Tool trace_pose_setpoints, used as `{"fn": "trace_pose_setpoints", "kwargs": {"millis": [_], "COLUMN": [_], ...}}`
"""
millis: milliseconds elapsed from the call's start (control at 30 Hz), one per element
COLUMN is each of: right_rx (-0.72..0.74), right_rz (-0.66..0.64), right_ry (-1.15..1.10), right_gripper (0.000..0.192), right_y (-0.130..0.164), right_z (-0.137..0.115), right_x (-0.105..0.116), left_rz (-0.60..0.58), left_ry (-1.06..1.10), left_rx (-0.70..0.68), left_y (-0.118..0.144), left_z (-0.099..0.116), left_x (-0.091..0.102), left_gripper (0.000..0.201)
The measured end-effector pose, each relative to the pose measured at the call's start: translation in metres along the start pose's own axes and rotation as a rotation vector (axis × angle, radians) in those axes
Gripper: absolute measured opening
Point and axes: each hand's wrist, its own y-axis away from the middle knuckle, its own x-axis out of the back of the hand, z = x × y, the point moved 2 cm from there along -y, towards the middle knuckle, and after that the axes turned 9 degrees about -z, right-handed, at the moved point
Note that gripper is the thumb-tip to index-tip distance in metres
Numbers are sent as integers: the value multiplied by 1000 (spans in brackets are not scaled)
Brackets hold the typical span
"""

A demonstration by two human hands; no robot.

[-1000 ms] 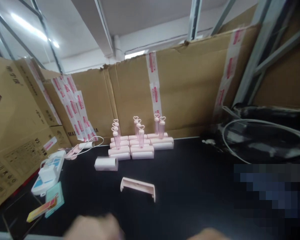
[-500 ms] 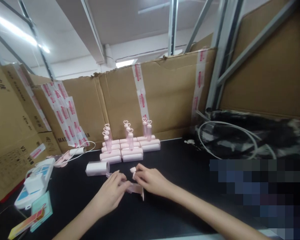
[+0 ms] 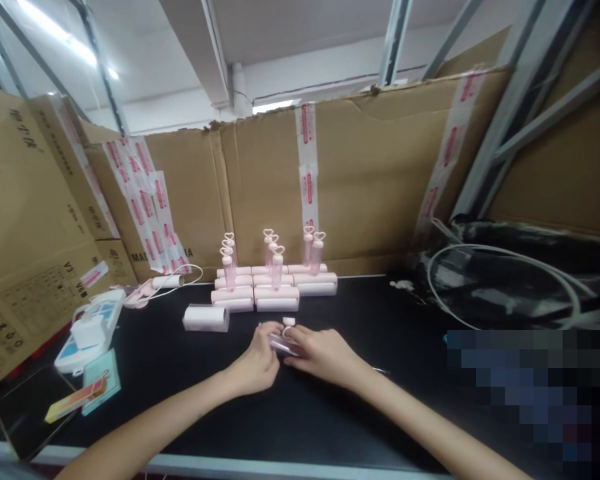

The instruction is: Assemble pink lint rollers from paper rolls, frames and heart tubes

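Both sets of fingers are closed on one small pink plastic part (image 3: 284,344), which lies low over the black table (image 3: 360,413) between the two hands. The left hand (image 3: 257,363) curls around its left end from below and the side; the right hand (image 3: 324,353) pinches its right end, thumb and forefinger drawn together near a little pale cap (image 3: 289,323) that sticks up at the top. How the part sits under the palms is hidden, so I cannot tell whether it rests on the table or is lifted just off it.

Taking that part as the landmark: just beyond it stands the block of finished pink rollers (image 3: 275,290), laid in rows with heart-topped handles upright. To the left of the part and a little farther back lies a single white roll (image 3: 206,318), apart from the rows. Well to the left sit a white charger on a power strip (image 3: 90,330), a teal card (image 3: 101,383) and a dark phone (image 3: 23,420) near the table's front edge. Well to the right lies a black bag with a white cable loop (image 3: 505,283). Cardboard walls (image 3: 370,180) stand behind everything.

As a judgement: the part is small and held only by fingertips, so a slip of the pinch could send the cap off across the dark table; a forward jerk of either hand could also knock the nearest upright handles over
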Motion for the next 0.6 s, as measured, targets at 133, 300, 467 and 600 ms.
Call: {"fn": "trace_pose_setpoints", "kwargs": {"millis": [133, 300, 467, 600], "right_rx": [-218, -568, -859, -822], "right_rz": [-48, -50, 23, 123], "right_ry": [84, 103, 85, 19], "right_gripper": [28, 28, 20, 37], "right_y": [16, 51, 47, 26], "right_z": [38, 114, 172, 185], "right_x": [1, 18, 37, 42], "left_rz": [65, -15, -334, -333], "left_ry": [-150, -343, -214, -197], "left_rx": [68, 385, 750, 798], "left_y": [-6, 20, 47, 60], "left_z": [-10, -65, -113, -137], "left_x": [27, 79, 95, 109], "left_gripper": [41, 35, 49, 52]}}
